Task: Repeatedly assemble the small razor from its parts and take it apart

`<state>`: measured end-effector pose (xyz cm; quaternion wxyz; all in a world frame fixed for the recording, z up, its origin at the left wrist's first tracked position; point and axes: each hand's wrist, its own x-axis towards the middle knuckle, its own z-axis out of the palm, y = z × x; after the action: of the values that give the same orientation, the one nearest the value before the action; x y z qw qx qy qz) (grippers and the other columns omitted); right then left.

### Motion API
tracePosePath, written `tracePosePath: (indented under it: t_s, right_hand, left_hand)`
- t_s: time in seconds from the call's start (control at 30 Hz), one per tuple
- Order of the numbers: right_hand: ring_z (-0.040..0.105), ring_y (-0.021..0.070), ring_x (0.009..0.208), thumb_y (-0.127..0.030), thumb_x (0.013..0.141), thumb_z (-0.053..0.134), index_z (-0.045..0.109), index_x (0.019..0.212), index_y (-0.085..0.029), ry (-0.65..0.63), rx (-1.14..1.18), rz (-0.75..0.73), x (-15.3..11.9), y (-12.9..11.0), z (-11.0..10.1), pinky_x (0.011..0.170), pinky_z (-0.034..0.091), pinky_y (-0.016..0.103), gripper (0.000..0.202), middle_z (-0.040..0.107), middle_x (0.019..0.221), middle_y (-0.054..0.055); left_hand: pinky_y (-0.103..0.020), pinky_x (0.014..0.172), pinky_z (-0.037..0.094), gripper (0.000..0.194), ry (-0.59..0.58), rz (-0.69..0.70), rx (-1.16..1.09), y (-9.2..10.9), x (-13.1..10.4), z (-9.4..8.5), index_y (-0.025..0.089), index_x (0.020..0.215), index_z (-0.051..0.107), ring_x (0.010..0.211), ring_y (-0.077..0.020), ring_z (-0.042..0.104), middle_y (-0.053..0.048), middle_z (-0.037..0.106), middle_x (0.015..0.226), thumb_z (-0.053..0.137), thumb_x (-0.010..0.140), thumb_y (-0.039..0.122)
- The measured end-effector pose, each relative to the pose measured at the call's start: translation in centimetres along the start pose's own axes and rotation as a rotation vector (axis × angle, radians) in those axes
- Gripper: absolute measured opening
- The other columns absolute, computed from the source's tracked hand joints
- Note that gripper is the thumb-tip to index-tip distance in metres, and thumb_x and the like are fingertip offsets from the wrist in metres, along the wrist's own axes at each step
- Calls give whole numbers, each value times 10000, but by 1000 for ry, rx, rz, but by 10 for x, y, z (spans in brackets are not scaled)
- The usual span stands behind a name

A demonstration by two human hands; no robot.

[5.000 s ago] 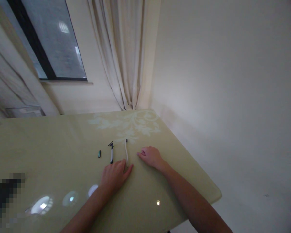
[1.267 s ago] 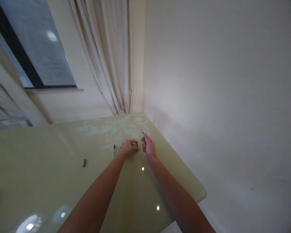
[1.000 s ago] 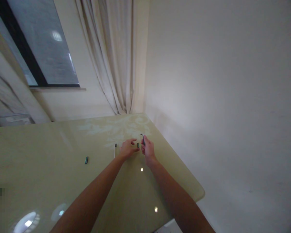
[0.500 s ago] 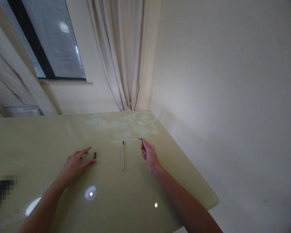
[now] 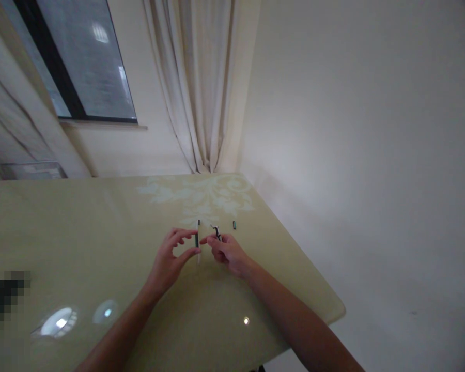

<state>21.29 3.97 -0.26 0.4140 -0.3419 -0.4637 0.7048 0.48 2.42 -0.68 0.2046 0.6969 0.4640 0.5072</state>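
My left hand (image 5: 169,260) pinches a small dark green stick (image 5: 197,241) upright between thumb and fingertips. Behind or under it lies a thin white stick with a dark tip (image 5: 199,222), shaped like a toothbrush; the held piece and fingers cover its middle. Close by on the right, my right hand (image 5: 227,253) is closed around a small razor-like tool (image 5: 217,232) with a silver top and black handle. Its index finger points toward the green stick; whether they touch I cannot tell. A short dark piece (image 5: 234,225) lies on the table beyond my right hand.
The glossy cream table (image 5: 81,232) has a pale floral pattern and light reflections. Its right edge runs beside a plain wall (image 5: 352,155). Curtains (image 5: 201,88) and a window (image 5: 89,62) are behind it. A blurred dark patch (image 5: 3,299) sits at far left.
My left hand has moved right and now grips the dark green stick that lay by its thumb. My right hand has shifted slightly left with the tool, and a short dark piece shows beyond it.
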Motion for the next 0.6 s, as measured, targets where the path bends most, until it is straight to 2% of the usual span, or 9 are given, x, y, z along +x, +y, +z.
tracePosePath:
  t_s: [0.1,0.3,0.37,0.43,0.5,0.6]
  right_hand:
    - [187,43,443,-564,689,889,746,879,-127,-65,17,11,-5,-2,4,459,81,261,497,317,493,-124]
    - [188,55,438,-496,764,844,775,885,-135,-106,-65,-44,-3,0,1,463,106,265,387,325,468,-114]
    - [218,61,450,-509,764,831,775,873,-139,-60,-172,-96,-2,2,-2,467,135,256,390,342,480,-104]
    - [253,67,475,-503,760,825,776,865,-139,8,-353,-189,-3,2,-4,478,168,243,382,361,505,-93]
    - [296,71,492,-460,782,804,784,886,-139,67,-577,-304,-6,0,-5,489,216,230,338,406,532,-79]
    - [437,85,507,-377,826,746,800,965,-154,117,-840,-483,-13,-3,-5,527,343,217,269,593,615,-34]
  left_hand:
    - [-308,775,464,340,-14,11,-111,12,-5,17,289,1142,760,845,-191,565,-29,665,967,786,842,447]
    - [-299,785,460,382,-40,-23,-173,11,-8,15,294,1158,757,826,-173,555,-19,671,975,833,798,398]
    - [-290,754,461,493,-68,-106,-220,13,-7,13,282,1245,722,774,-158,550,-17,668,977,830,789,433]
    - [-275,696,446,556,-87,-247,-274,15,-5,12,244,1283,702,719,-147,543,-20,663,948,789,807,520]
    - [-259,637,410,574,-86,-393,-304,16,-5,10,193,1198,742,686,-140,528,-30,654,902,722,825,629]
    - [-236,552,314,647,-105,-552,-359,16,-7,7,148,1013,781,609,-108,436,-18,603,804,680,789,746]
